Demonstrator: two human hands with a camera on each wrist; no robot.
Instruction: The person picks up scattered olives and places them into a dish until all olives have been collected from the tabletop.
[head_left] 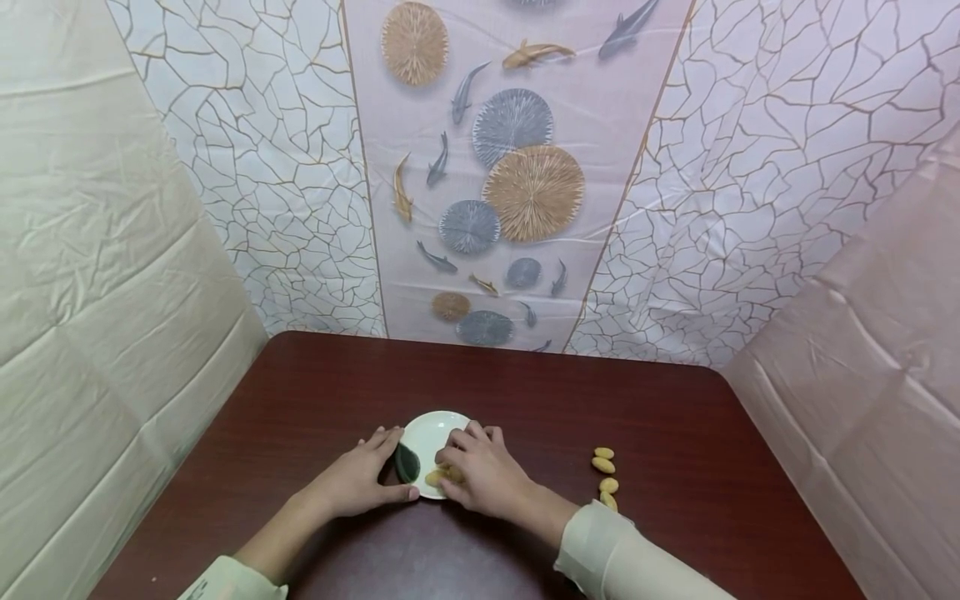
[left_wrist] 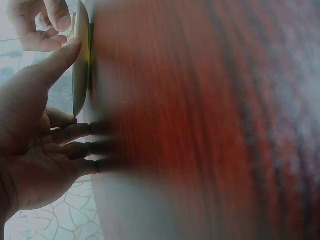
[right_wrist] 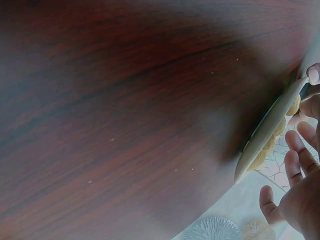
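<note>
A white plate (head_left: pixel 432 435) with a dark green area on its left side lies between both hands. My left hand (head_left: pixel 362 478) is at its left rim, thumb at the front and long fingers spread toward the back; in the left wrist view these fingers are nearly straight. Over the plate's right part, my right hand (head_left: pixel 483 473) has bent fingers on small yellow oval pieces (head_left: pixel 433 477), one appearing between thumb and forefinger. The right wrist view shows several yellow pieces (right_wrist: pixel 261 159) along the plate; the hand hides some from above.
Several more yellow oval pieces (head_left: pixel 603 465) lie on the dark red wooden table (head_left: pixel 660 417), right of my right hand. Patterned cloth (head_left: pixel 510 275) hangs behind the table, and pale cloth walls (head_left: pixel 135 333) stand on both sides.
</note>
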